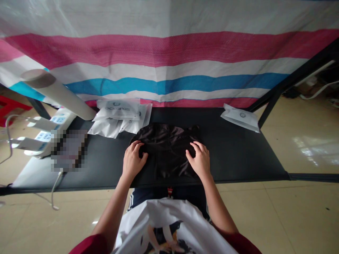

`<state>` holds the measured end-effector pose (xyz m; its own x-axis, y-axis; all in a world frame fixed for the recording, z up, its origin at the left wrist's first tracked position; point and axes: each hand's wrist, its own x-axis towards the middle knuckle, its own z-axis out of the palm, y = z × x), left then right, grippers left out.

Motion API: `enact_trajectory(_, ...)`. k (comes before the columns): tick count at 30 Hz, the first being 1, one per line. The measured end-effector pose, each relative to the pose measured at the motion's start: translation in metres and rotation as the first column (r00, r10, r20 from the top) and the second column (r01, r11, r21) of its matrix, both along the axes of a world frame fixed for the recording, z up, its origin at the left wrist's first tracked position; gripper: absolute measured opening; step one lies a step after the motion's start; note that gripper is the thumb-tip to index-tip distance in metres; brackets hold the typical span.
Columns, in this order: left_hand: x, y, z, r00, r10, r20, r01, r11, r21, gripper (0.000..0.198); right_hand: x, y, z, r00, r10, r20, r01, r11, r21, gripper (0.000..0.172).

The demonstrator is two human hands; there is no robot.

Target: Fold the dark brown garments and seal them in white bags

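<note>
A dark brown-black piece of thin, stretchy-looking cloth [169, 151] lies spread and wrinkled on the black tabletop in front of me. What kind of garment it is, I cannot tell. My left hand [132, 159] rests on its left edge, fingers curved and thumb held apart from them. On the right side of the cloth, my right hand [200, 159] touches it in much the same pose, with a gap between thumb and fingers. Neither hand shows cloth pinched in it.
Several white printed plastic pouches [119, 116] lie behind the cloth to the left; another pouch [241, 117] is at the back right. At the left are a white cylinder [63, 95], a power strip [62, 118] with plugged-in chargers, and a blurred-out object [69, 150] with a cable. Striped sheeting [164, 49] hangs behind.
</note>
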<state>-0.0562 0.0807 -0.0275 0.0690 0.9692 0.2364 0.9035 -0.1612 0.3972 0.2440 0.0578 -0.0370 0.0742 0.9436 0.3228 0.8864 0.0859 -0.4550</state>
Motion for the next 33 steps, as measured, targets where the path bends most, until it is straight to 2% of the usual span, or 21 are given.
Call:
enact_trajectory(7,-0.004,0.000,-0.002,0.999,0.039,0.020,-0.040,0.998,0.040,0.032,-0.001,-0.001,-0.002,1.000,0.007,-0.027,-0.006,1.000,0.009,0.035)
enact_trajectory(11,-0.007,0.000,-0.004,0.990,0.120,0.080,-0.125,0.990,0.061,0.032,0.001,-0.003,0.000,0.987,0.050,-0.153,-0.051,0.999,-0.004,0.035)
enact_trajectory(13,-0.007,-0.001,-0.004,0.984,0.136,0.111,-0.145,0.986,0.078,0.033,0.007,-0.004,0.001,0.948,0.102,-0.303,-0.109,0.994,-0.006,0.034)
enact_trajectory(15,-0.008,-0.003,-0.004,0.982,0.135,0.135,-0.148,0.985,0.090,0.036,0.017,-0.004,0.001,0.869,0.128,-0.477,-0.145,0.989,0.001,0.034)
enact_trajectory(18,-0.010,-0.003,-0.003,0.970,0.176,0.169,-0.193,0.977,0.091,0.041,0.033,-0.005,-0.001,0.744,0.076,-0.664,-0.106,0.994,-0.005,0.034)
enact_trajectory(22,-0.012,-0.003,-0.002,0.937,0.302,0.174,-0.321,0.942,0.094,0.042,0.052,-0.007,-0.006,0.696,-0.007,-0.718,0.008,1.000,-0.002,0.032)
enact_trajectory(27,-0.006,-0.005,0.002,0.898,0.439,0.029,-0.439,0.898,0.002,0.053,0.060,-0.009,-0.009,0.614,-0.051,-0.788,0.105,0.994,0.017,0.032)
enact_trajectory(29,-0.001,-0.005,0.005,0.894,0.446,-0.039,-0.447,0.894,-0.027,0.056,0.058,-0.010,-0.009,0.640,-0.054,-0.766,0.092,0.996,0.007,0.033)
enact_trajectory(33,0.004,-0.006,0.006,0.894,0.437,-0.102,-0.442,0.896,-0.042,0.059,0.053,-0.011,-0.008,0.798,-0.023,-0.602,0.018,1.000,-0.015,0.031)
